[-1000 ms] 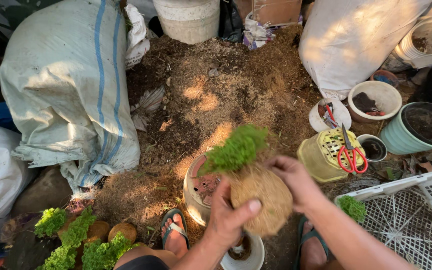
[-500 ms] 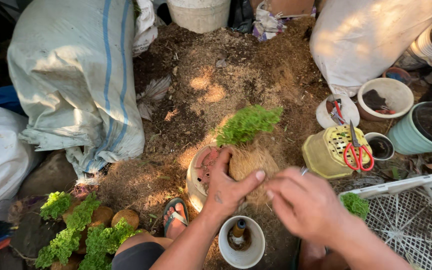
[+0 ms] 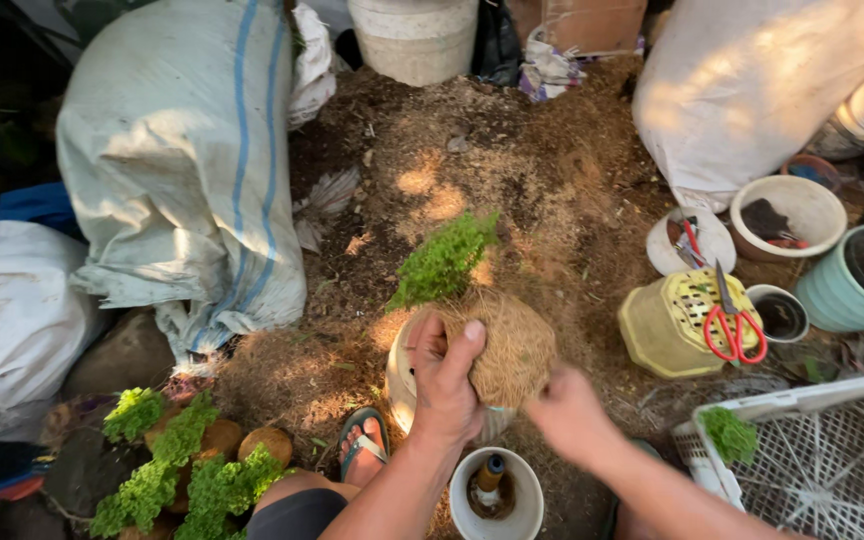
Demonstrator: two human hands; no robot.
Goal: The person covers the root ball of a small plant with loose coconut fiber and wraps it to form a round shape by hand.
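My left hand (image 3: 447,385) grips a round ball of brown fibre (image 3: 512,345) with a small green plant (image 3: 444,262) growing out of its top. The ball is held over a pale pot (image 3: 402,378) on the ground. My right hand (image 3: 570,412), blurred, is closed at the lower right side of the ball; a thin pale string seems to run under the ball, though what the fingers hold is unclear. A small white cup (image 3: 497,492) with a bottle inside stands just below my hands.
Finished fibre balls with green plants (image 3: 187,460) lie at lower left. Big white sacks (image 3: 182,170) flank a heap of soil and fibre (image 3: 492,170). A yellow upturned pot (image 3: 677,322) carries red scissors (image 3: 732,325). White crate (image 3: 822,460), teal pot (image 3: 857,280), my sandalled foot (image 3: 362,440).
My right hand left the ball's right side, pulled back toward me, and has returned to its lower right. The ball now sits lower, over the pale pot.
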